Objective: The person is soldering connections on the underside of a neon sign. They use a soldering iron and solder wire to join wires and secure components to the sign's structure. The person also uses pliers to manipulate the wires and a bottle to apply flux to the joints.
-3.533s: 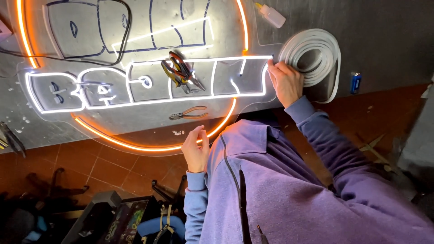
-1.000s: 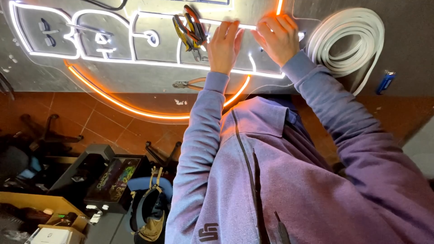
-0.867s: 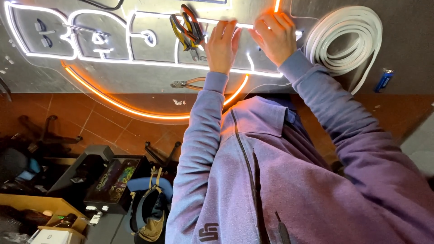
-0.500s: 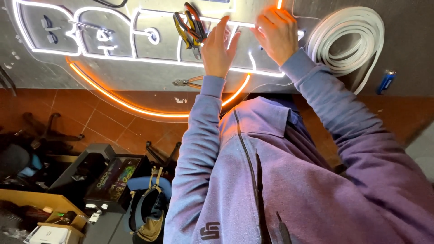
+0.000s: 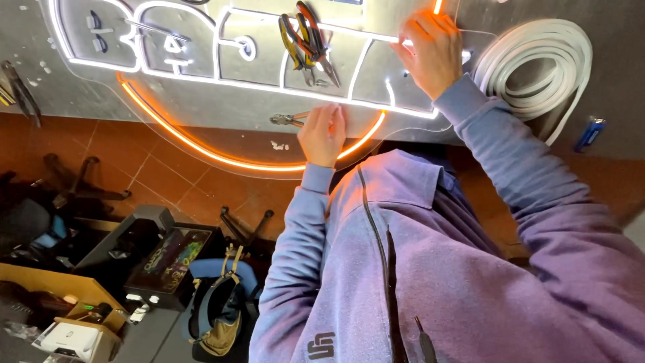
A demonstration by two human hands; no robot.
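The left hand point(image 5: 324, 132) rests near the lower edge of the clear acrylic sign panel with glowing white letter outlines and an orange curved strip point(image 5: 201, 87), its fingers together and laid over the handles of a small pair of grey metal pliers point(image 5: 287, 119) that lies on the panel; whether the fingers actually clasp the handles cannot be told; the right hand point(image 5: 431, 52) sits higher up, fingers bent and pressed down on the white glowing tube point(image 5: 349, 101) at the right end of the lettering, close to the short orange-lit segment point(image 5: 438, 7) at the top edge; the panel lies on a grey tabletop point(image 5: 618, 94), its rounded bottom overhanging the table edge above the red-brown tiled floor point(image 5: 168, 175); two pairs of pliers with yellow and red handles point(image 5: 306, 37) lie on the letters between the hands; a coil of white flexible strip point(image 5: 537, 64) lies just right of the right wrist, a small blue lighter-shaped object point(image 5: 590, 134) beyond it; both arms wear purple hoodie sleeves point(image 5: 510, 168).
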